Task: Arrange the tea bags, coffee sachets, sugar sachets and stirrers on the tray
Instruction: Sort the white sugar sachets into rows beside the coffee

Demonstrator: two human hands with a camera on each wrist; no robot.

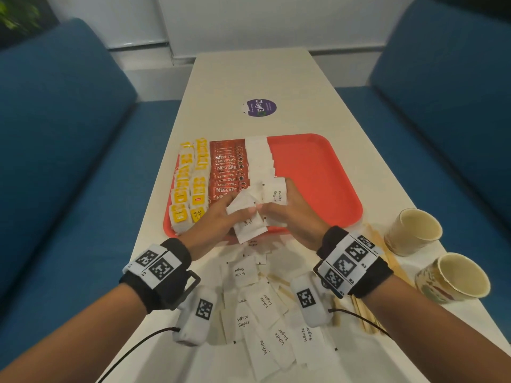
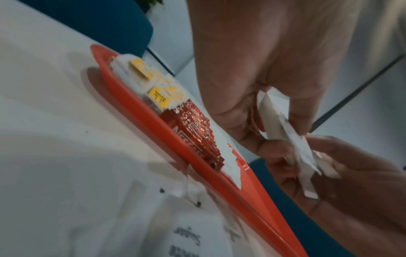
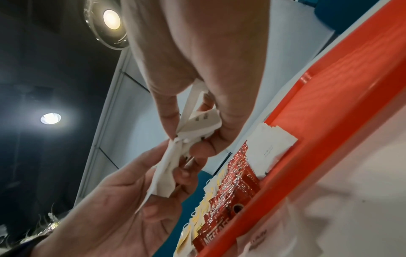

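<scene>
An orange-red tray lies on the white table, holding yellow tea bags at its left, red coffee sachets beside them and a row of white sugar sachets. Over the tray's near edge, my left hand and right hand both grip a bunch of white sugar sachets. The wrist views show the same sachets pinched between thumbs and fingers. Several loose sugar sachets lie on the table near me. Wooden stirrers lie to the right.
Two paper cups stand at the table's right edge near the stirrers. A purple round sticker marks the table beyond the tray. Blue sofas flank the table. The tray's right half is bare.
</scene>
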